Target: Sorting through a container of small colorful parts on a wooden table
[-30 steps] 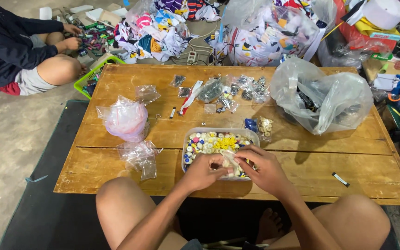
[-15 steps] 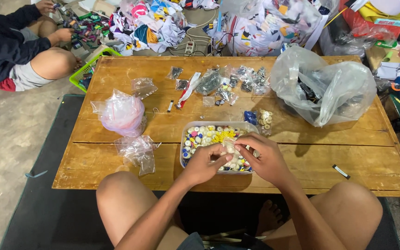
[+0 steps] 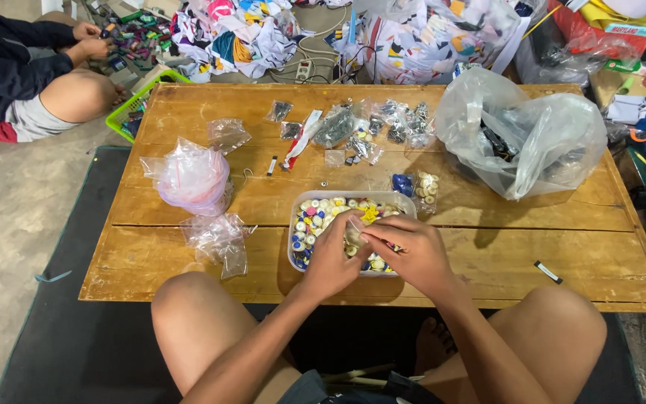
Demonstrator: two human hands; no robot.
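A large clear plastic bag (image 3: 521, 135) of dark items sat on the table's far right. A pinkish bulging bag (image 3: 191, 176) stood at the left, with a crumpled clear bag (image 3: 218, 238) just in front of it. Many small clear packets (image 3: 371, 127) lay scattered along the far middle.

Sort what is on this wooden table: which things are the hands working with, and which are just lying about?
In hand:
left hand
right hand
clear plastic tray of mixed coloured buttons
small clear bag pinched between the fingers

Lying about:
pink-tinted knotted plastic bag
large clear bag of dark parts
black marker
crumpled empty clear bags
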